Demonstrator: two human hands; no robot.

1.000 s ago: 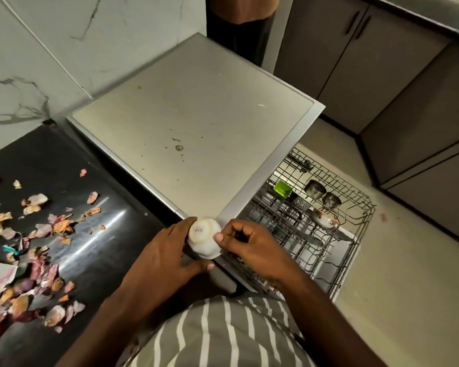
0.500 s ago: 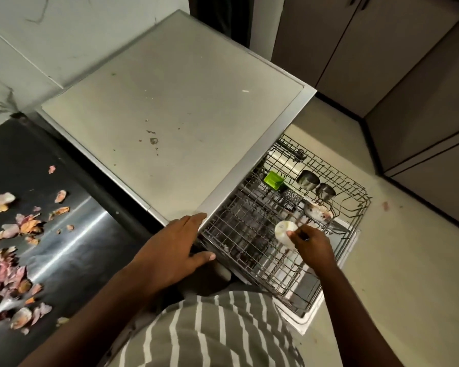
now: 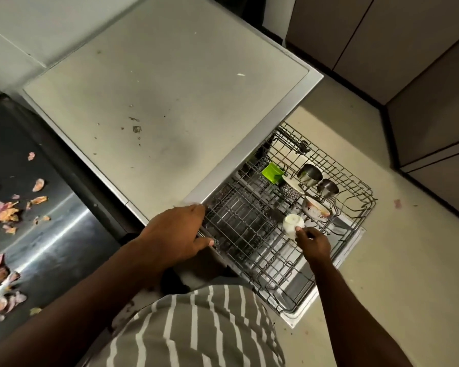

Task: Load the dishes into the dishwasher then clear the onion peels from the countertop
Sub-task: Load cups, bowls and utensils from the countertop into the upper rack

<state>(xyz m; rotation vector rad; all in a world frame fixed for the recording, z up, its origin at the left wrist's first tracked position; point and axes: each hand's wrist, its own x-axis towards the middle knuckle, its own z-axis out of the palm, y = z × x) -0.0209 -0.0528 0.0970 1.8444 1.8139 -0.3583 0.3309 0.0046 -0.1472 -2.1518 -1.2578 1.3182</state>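
Observation:
A small white cup [image 3: 292,224], turned upside down, is held at its side by my right hand [image 3: 313,242] over the pulled-out dishwasher rack [image 3: 249,234]. In the rack beyond it stand a flowered bowl [image 3: 317,207], a patterned bowl [image 3: 289,188], two steel cups [image 3: 309,174] and a green piece [image 3: 272,172]. My left hand [image 3: 175,234] rests with straight fingers on the front corner of the dishwasher top [image 3: 157,102]. Onion peels [image 3: 6,210] lie scattered on the dark countertop [image 3: 51,234] at the left.
The open dishwasher door [image 3: 329,282] lies flat under the rack above the beige floor. Dark cabinets [image 3: 421,75] line the right side. A white marble wall rises behind the counter. My striped shirt fills the bottom middle.
My right hand carried the white cup from the dishwasher's corner down into the rack, near the flowered bowl. My left hand let go of the cup and stayed at the corner.

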